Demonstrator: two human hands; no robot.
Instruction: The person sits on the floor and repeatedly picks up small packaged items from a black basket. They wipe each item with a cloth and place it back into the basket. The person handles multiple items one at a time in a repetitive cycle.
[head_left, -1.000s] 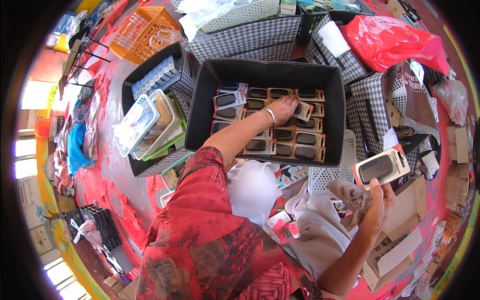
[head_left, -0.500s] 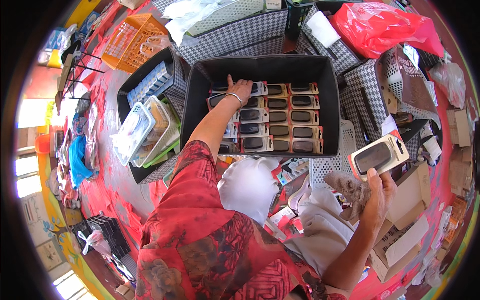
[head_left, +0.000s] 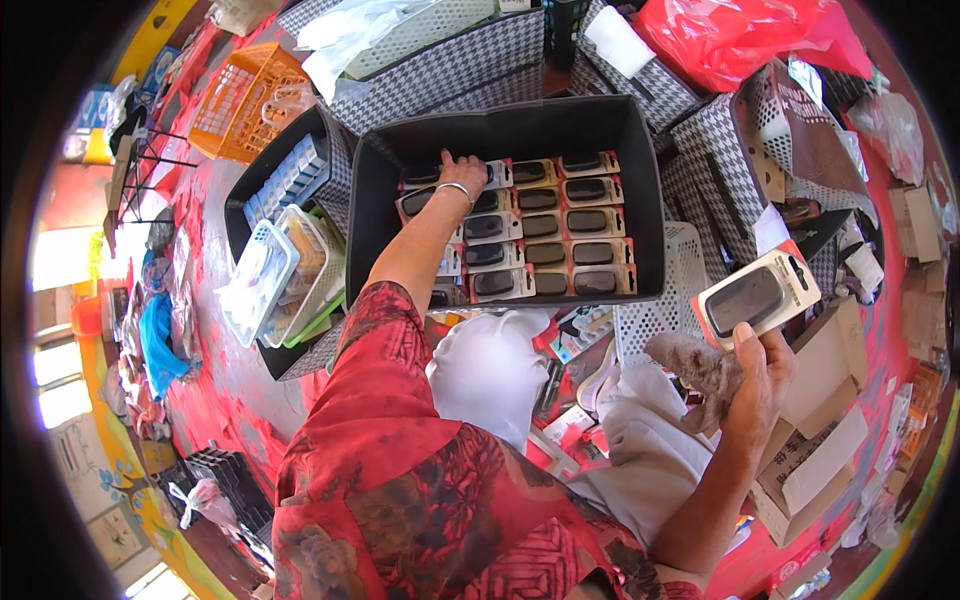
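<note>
My left hand (head_left: pixel 463 176) reaches into a black fabric storage bin (head_left: pixel 505 121). Its fingers are spread over the carded packs at the back left, and what lies beneath the palm is hidden. Rows of carded packs (head_left: pixel 540 227), each with a dark rounded-oblong item under clear plastic, cover the bin's bottom. Outside the bin, on the right, my right hand (head_left: pixel 757 383) grips one such carded pack (head_left: pixel 748 300) by its lower edge, its face turned up. A brown fuzzy cloth (head_left: pixel 697 372) is also held in that hand, hanging toward the left.
Left of the bin stands another box with small blue-and-white boxes (head_left: pixel 287 181) and a clear plastic basket (head_left: pixel 268 270). An orange crate (head_left: pixel 240 102) lies behind it. Houndstooth boxes (head_left: pixel 455 84) and a red plastic bag (head_left: pixel 750 40) fill the back. An open cardboard carton (head_left: pixel 815 465) sits at right.
The view has shifted slightly, moving the bin a little left and up in the picture. My left hand stays over the same packs; my right hand still holds the pack and cloth.
</note>
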